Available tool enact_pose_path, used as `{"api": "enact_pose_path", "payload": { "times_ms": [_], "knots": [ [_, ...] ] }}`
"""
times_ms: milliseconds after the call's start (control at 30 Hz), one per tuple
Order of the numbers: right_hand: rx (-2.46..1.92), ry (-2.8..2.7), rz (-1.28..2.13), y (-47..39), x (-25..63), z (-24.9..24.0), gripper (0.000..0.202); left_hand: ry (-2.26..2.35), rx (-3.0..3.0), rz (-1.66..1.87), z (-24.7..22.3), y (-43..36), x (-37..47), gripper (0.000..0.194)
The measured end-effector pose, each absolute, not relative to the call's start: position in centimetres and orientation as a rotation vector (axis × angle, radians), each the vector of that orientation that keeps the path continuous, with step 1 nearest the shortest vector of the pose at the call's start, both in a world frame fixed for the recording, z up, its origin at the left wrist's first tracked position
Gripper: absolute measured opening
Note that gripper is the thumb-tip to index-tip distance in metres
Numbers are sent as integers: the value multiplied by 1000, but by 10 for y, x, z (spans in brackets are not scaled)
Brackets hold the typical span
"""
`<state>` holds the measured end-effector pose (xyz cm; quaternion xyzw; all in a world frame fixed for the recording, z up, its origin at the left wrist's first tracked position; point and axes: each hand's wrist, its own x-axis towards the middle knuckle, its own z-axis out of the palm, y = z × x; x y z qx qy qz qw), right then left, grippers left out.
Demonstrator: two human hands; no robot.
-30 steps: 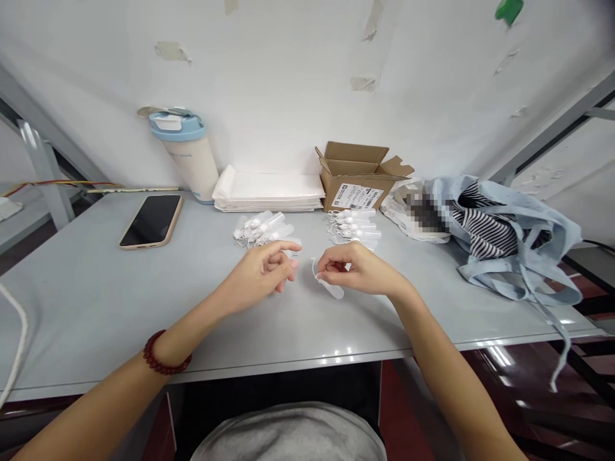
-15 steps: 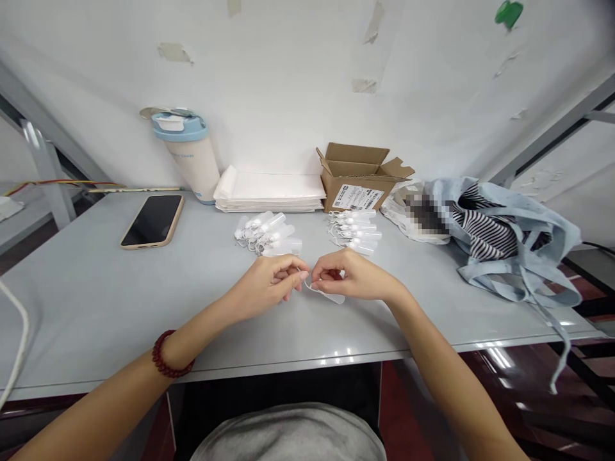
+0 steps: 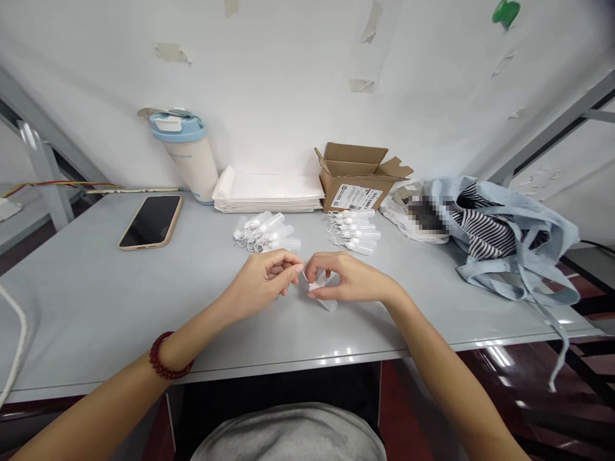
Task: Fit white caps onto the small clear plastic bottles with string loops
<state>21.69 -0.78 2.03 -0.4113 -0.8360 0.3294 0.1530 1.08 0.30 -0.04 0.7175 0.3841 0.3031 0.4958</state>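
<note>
My left hand [image 3: 269, 282] is closed in a pinch on the thin white cord [image 3: 304, 274] of a small clear plastic tube. My right hand [image 3: 350, 276] grips that clear plastic tube [image 3: 328, 305] near its white end, thumb and index finger around it. Another clear piece shows between the right fingers, partly hidden. Just beyond my hands lie two groups of similar tubes with white ends and cords: a left pile [image 3: 271, 235] in a jumble and a right pile [image 3: 360, 232] laid side by side.
Along the wall stand a cream tumbler with a blue lid [image 3: 185, 157], a stack of white padded envelopes [image 3: 269, 191] and an open cardboard box [image 3: 353, 182]. A phone [image 3: 151, 221] lies at left. On the right a light blue cloth bag [image 3: 542, 230] hangs over the table edge.
My right fingers have spread a little, and the tube between them has tilted more steeply downward. My left hand has shifted slightly left, still pinching the cord.
</note>
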Motion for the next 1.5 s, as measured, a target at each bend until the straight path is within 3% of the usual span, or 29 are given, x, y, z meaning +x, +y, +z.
{"api": "enact_pose_path", "payload": {
  "times_ms": [300,500,933,1367,1500],
  "knots": [
    [-1139,-2262,979,-10,217,19,12,968,1748,893,3,4,9,18],
    [-1133,-2220,952,-8,217,16,22,1002,1723,982,4,3,9,17],
    [-1187,-2366,903,-10,215,19,16,1054,1652,1106,6,4,9,15],
    [-1138,-2329,926,-8,216,14,13,947,1717,920,6,5,7,17],
    [-1145,-2327,905,-7,215,13,21,872,1713,869,2,7,7,20]
  ]
}}
